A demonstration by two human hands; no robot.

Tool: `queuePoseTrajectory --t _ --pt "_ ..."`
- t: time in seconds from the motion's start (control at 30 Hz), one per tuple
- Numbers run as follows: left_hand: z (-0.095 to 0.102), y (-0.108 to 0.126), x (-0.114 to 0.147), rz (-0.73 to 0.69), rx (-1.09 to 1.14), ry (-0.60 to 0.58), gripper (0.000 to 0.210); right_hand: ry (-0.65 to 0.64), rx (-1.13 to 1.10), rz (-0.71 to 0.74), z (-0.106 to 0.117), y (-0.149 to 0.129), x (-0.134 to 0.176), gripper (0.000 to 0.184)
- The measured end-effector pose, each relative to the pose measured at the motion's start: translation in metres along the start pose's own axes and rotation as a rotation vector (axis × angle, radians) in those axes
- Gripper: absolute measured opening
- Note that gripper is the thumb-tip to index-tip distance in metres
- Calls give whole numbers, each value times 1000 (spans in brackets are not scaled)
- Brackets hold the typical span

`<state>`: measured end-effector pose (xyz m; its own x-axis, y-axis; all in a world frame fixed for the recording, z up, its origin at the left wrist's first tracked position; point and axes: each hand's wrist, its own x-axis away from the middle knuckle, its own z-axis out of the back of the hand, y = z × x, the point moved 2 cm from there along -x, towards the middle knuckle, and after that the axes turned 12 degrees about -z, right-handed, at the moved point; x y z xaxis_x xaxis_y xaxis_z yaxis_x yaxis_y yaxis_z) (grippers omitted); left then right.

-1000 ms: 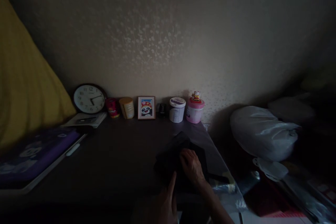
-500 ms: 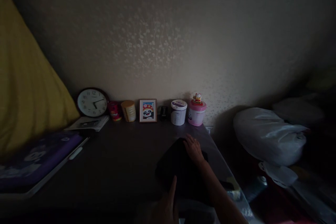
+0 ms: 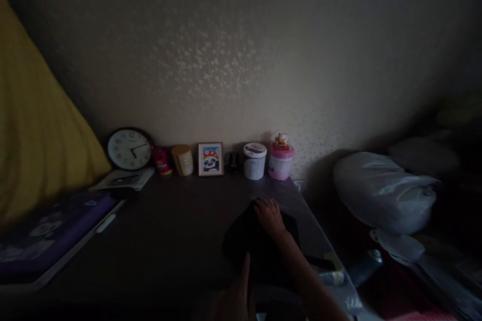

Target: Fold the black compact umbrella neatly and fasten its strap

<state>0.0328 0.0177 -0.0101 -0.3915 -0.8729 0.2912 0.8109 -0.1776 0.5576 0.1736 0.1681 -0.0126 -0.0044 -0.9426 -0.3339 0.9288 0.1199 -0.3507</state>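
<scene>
A black item (image 3: 241, 235), which looks like folded cloth, lies on the dark table (image 3: 165, 220); its exact kind is lost in the dim light. Palm down, my right hand (image 3: 270, 213) rests on its far part with the fingers bent slightly over the upper edge. My left hand (image 3: 239, 293) is at the near side, low in the picture. Its index finger is stretched out over the near left part of the black item, while the other fingers are mostly in shadow.
Along the wall stand a clock (image 3: 129, 149), a red can (image 3: 162, 162), a yellow canister (image 3: 183, 160), a framed panda picture (image 3: 211, 159), a white tub (image 3: 254, 161) and a pink tub (image 3: 280, 164) bearing a figurine. A purple case (image 3: 64, 228) lies left; a white bag (image 3: 380, 190) sits right.
My right hand has slid a little to the left across the black item, and more of the item shows to its right. My left hand has barely moved.
</scene>
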Motion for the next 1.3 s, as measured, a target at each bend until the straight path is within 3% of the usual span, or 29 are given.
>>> queuePoseTrajectory --t 0.07,0.2,0.27,0.33,0.47,0.63,0.73,1.1,1.3 --pt "-1 -1 0 -9 -19 -10 68 -23 -46 76 5 -8 9 23" --pt "-3 -1 -1 -29 -49 3 70 -246 -101 315 1 -24 32 20" --pt "-3 -1 -1 -19 -64 10 70 -189 -77 244 -1 -20 29 18" --pt "-4 -1 0 -12 -56 4 71 -53 -92 110 1 -8 20 20" --pt "-5 0 2 -17 -21 38 66 127 -218 -186 19 35 15 28" --pt "6 8 9 4 -54 38 59 115 -270 -593 38 88 53 38" --pt "15 13 13 19 -61 17 56 58 -274 -731 39 101 77 41" --pt "19 21 16 38 -49 31 57 23 -444 -718 37 89 96 47" --pt "18 21 15 45 -78 40 56 12 -357 -711 30 83 105 44"
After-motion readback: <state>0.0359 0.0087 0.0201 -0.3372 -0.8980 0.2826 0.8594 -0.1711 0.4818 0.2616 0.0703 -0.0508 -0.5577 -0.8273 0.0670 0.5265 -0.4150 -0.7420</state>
